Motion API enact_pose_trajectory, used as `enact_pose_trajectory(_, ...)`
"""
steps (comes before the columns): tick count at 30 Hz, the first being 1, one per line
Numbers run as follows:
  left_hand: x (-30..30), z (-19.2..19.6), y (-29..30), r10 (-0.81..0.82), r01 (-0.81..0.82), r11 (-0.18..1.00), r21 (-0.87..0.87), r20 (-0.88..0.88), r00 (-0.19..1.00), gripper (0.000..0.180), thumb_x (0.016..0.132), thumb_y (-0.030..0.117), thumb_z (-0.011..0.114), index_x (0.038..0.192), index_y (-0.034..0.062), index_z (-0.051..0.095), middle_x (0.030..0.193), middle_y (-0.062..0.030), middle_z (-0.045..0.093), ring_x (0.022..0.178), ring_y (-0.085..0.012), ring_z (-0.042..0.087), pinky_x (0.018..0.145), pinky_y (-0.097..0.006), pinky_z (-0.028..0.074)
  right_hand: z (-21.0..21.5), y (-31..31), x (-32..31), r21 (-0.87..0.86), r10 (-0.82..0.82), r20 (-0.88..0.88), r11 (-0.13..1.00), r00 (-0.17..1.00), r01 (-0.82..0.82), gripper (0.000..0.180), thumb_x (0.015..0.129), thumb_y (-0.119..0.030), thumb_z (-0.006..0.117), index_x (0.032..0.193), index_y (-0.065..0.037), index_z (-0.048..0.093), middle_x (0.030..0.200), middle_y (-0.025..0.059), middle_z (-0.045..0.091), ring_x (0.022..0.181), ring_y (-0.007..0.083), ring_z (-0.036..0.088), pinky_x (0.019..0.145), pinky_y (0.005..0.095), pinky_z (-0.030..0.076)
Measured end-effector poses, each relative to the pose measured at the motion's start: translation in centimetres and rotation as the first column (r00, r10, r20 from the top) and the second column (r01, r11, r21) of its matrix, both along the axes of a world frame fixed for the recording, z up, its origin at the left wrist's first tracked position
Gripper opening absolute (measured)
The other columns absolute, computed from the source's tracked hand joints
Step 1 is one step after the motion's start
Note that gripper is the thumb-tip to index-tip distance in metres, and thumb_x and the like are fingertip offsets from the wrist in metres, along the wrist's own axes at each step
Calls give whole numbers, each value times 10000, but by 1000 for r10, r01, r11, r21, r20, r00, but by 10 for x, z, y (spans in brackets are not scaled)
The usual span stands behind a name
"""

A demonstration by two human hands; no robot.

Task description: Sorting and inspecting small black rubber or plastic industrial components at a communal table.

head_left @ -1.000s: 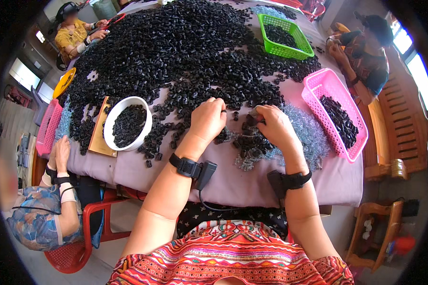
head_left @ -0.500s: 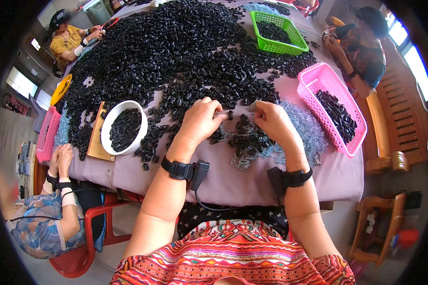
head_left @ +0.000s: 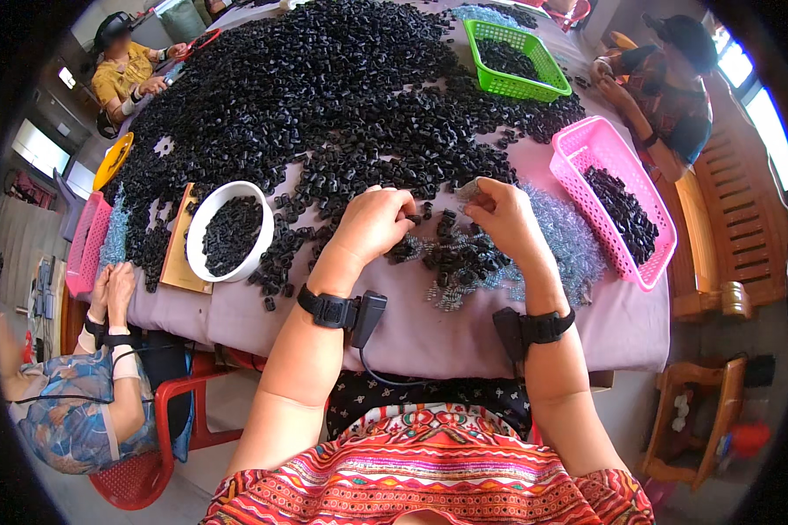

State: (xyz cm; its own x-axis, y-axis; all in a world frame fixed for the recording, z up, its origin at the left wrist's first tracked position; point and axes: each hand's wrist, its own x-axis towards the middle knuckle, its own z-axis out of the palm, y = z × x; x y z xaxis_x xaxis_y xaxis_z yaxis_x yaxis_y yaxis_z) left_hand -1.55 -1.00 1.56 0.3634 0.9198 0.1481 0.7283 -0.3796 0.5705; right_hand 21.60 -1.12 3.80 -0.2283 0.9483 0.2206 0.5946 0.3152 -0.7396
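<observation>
My left hand (head_left: 372,226) is closed in a pinch at the near side of the heap of small black plastic parts (head_left: 324,79). A dark piece shows at its fingertips, seemingly one of these black parts (head_left: 412,218). To its right, my right hand (head_left: 506,220) is bent with thumb and forefinger close together, beside a spread of thin, clear-grey coil springs (head_left: 562,241). Whatever those fingers hold is too small to make out. Between and below both hands lies a small cluster of black parts (head_left: 464,255) mixed with springs.
A white bowl (head_left: 265,229) of black parts stands at left beside a wooden board (head_left: 179,245). Pink baskets (head_left: 663,197) (head_left: 89,241) flank the table, and a green basket (head_left: 521,90) sits farther back. Co-workers sit at left, far left and far right.
My left fingers have curled in, and a dark piece now shows at their tips. My right fingers have shifted slightly. The far-left co-worker's hands have moved apart and lower.
</observation>
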Motion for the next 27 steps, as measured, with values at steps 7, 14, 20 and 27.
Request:
enact_pose_trajectory(7,1,-3,0,-19,21,993,116,-12,1000,145,747,103,733,858,48,657,746,-76,651,812,-272,607,747,-396,487,-6,4,4,-65,74,-23,995,997,-75,175,782,6,650,945,51,606,771,129,669,726,168,652,678,311,518)
enact_pose_trajectory(14,6,1,1,99,-93,994,-52,136,986,95,806,57,713,871,29,649,831,-89,677,753,-182,635,722,-312,513,0,1,0,-91,63,-45,994,997,-67,158,788,14,644,931,56,591,804,162,681,748,189,678,703,316,528)
enact_pose_trajectory(20,12,-1,0,17,85,979,-187,486,874,162,871,38,676,1026,-12,680,923,-30,706,829,-79,626,773,-263,521,-4,2,-2,-151,37,-215,986,976,-71,158,797,15,660,931,61,591,786,100,676,739,117,639,682,291,527)
enact_pose_trajectory(27,17,3,-1,12,144,960,-242,546,838,192,880,34,669,1068,-5,682,964,-23,704,867,-77,626,809,-258,521,-7,5,-2,-242,115,-476,936,872,-256,182,796,34,656,974,52,618,827,46,662,791,69,611,698,254,517)
